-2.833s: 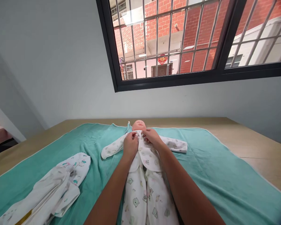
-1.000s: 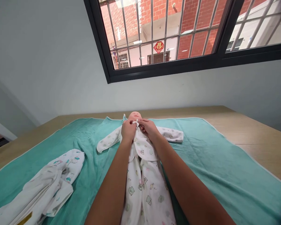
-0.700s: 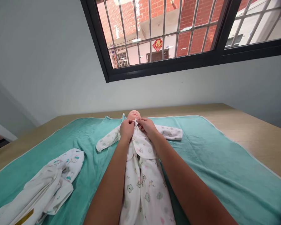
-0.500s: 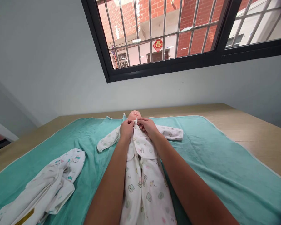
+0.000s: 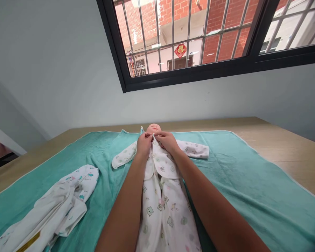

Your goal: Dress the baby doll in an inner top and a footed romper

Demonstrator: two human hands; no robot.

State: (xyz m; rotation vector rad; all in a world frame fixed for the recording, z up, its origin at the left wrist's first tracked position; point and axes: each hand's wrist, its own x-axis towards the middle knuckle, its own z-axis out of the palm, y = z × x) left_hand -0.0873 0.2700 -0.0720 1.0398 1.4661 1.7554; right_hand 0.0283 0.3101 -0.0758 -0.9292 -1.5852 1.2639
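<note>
A baby doll (image 5: 154, 128) lies on its back with its head toward the wall. It wears a white printed baby jacket (image 5: 163, 164), sleeves spread to both sides, and matching printed pants (image 5: 170, 213). At the neckline, my left hand (image 5: 144, 143) pinches one edge of the jacket's collar. Close beside it, my right hand (image 5: 167, 141) pinches the other edge, fingertips nearly meeting below the doll's chin. The jacket's front hangs together down the chest and parts near its rounded hem. My fingers hide the fastening at the neck.
A teal blanket (image 5: 233, 182) covers much of the wooden table (image 5: 286, 143). On its left side lies a crumpled white baby garment (image 5: 55, 206) with printed patches. Behind the table is a grey wall (image 5: 68, 70) with a dark-framed, barred window (image 5: 186, 78).
The whole view has shifted slightly, putting things a little farther right. My hands stay at the collar, with the fingers a bit closer around the neckline.
</note>
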